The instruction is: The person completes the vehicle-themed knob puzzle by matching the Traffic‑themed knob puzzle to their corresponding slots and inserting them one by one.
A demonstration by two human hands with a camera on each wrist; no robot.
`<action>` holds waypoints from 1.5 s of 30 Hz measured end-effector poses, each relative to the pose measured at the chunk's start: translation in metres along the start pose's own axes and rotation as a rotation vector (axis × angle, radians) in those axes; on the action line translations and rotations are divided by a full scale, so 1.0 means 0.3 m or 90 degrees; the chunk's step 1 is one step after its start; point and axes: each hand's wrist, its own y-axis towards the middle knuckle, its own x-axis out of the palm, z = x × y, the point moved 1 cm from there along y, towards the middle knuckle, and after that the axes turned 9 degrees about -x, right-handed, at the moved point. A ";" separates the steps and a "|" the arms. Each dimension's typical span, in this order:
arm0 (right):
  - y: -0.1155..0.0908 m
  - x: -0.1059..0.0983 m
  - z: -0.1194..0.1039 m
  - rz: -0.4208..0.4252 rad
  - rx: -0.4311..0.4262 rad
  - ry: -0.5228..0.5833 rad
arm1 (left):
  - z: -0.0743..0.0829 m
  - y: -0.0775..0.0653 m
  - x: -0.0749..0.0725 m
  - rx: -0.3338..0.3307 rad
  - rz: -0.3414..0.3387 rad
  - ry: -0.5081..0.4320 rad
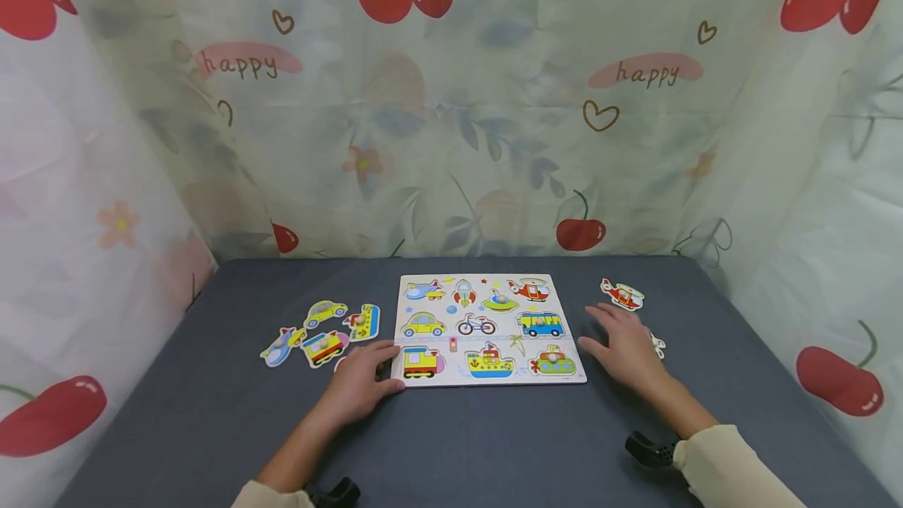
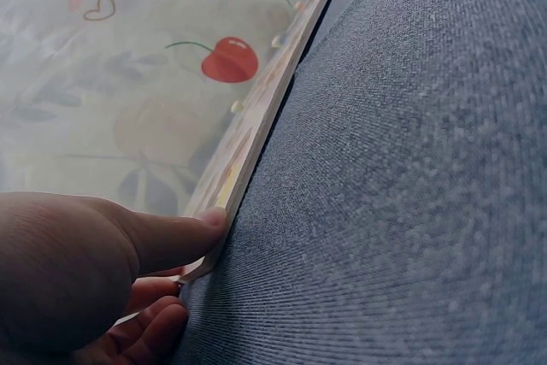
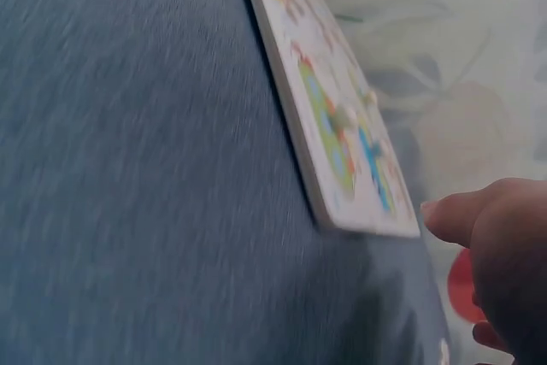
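A pale wooden puzzle board (image 1: 457,384) with printed vehicles lies flat on the table. My left hand (image 1: 356,382) holds its near left corner; in the left wrist view the thumb (image 2: 184,241) lies along the edge and the other fingers are bent at the corner. My right hand (image 1: 624,347) hovers just off the right edge with fingers spread, holding nothing. A knob stands on the green submarine piece (image 1: 553,361) and on the bus piece (image 1: 540,323). Beyond the right hand lies a loose red helicopter piece (image 1: 622,295); another piece (image 1: 658,346) is partly hidden behind that hand.
Left of the board lie loose pieces: a yellow car (image 1: 325,313), a ship (image 1: 364,323), an airplane (image 1: 282,346) and a train (image 1: 325,348). A further piece is mostly covered by the left hand. Patterned curtains (image 1: 437,139) enclose the dark cloth-covered table (image 1: 480,445).
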 end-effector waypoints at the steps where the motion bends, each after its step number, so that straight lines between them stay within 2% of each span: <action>1: -0.008 -0.002 0.010 -0.001 0.003 -0.003 | 0.000 0.000 0.000 0.000 -0.001 -0.001; 11: -0.088 -0.032 0.110 0.019 -0.022 -0.075 | 0.004 -0.005 -0.002 0.000 -0.003 -0.007; 19: -0.135 -0.060 0.184 0.024 -0.037 -0.101 | 0.002 -0.002 -0.003 -0.006 -0.002 -0.001; 28: -0.162 -0.072 0.237 0.074 -0.078 -0.114 | 0.001 -0.001 0.000 -0.007 -0.004 0.001; 45: -0.135 -0.076 0.279 0.070 0.039 -0.104 | 0.000 -0.002 0.002 0.002 0.004 0.002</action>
